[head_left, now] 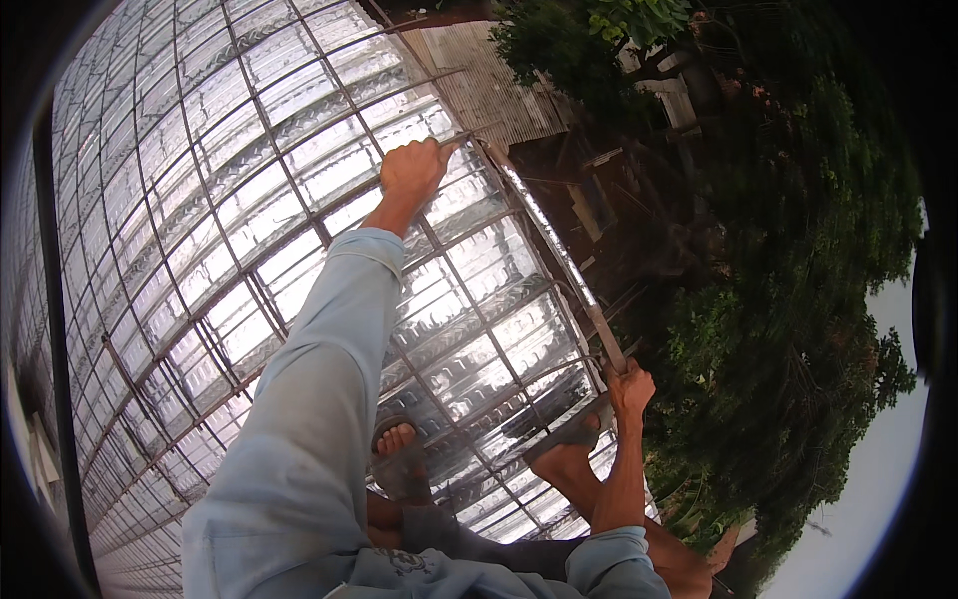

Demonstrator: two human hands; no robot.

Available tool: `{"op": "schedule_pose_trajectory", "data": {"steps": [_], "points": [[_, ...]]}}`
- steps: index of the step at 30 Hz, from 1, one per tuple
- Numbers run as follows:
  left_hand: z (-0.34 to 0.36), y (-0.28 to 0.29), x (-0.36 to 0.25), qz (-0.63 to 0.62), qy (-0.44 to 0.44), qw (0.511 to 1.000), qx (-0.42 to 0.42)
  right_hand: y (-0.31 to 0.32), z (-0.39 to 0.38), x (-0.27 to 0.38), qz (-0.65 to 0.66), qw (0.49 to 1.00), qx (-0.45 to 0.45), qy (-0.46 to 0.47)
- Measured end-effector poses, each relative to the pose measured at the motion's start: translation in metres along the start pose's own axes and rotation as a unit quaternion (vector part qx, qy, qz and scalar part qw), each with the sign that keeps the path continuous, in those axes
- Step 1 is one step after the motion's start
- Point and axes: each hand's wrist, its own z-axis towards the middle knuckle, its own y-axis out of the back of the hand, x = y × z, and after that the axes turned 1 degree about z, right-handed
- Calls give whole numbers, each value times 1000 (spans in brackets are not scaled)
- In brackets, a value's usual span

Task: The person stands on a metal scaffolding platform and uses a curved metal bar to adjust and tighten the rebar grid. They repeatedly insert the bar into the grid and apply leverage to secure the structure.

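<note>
My left hand (411, 170) is closed in a fist around the end of a thin steel reinforcing bar (454, 143) near the deck's edge. At the lower right, my right hand (629, 389) grips the near end of a long, narrow bar (559, 255), brownish at both ends and shiny along its middle. This bar slants along the outer edge of the deck, its far end close to my left hand. Beneath both hands lies shiny ribbed metal decking (429, 299) with a grid of steel rods over it. Whether the long bar touches the deck edge, I cannot tell.
My sandalled feet (399, 444) stand on the mesh near the edge. Beyond it the ground drops away, with a corrugated roof (489, 85) below and dark trees (758, 260) to the right. Rod ends stick out past the edge. A dark pole (58, 349) runs along the far left.
</note>
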Motion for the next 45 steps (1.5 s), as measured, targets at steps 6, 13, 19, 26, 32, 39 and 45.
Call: {"op": "schedule_pose_trajectory", "data": {"steps": [6,13,19,26,32,39,45], "points": [[1,-1,8,-1,8,1000,-22,68,30,-121,-116,987,-69,87],[5,7,3,-54,52,997,3,246,90,-131,-206,944,-145,211],[-24,82,-86,-351,-229,905,-75,383,149,-5,-293,871,-194,343],[-88,129,-178,-423,-243,852,190,473,165,144,-381,737,-275,486],[-103,127,-169,-407,-165,893,99,440,163,219,-371,809,-147,431],[-67,104,-122,-293,-267,917,-38,344,205,175,-275,870,-51,407],[-40,24,-13,-139,-54,975,-167,301,268,65,-220,911,-120,328]]}}
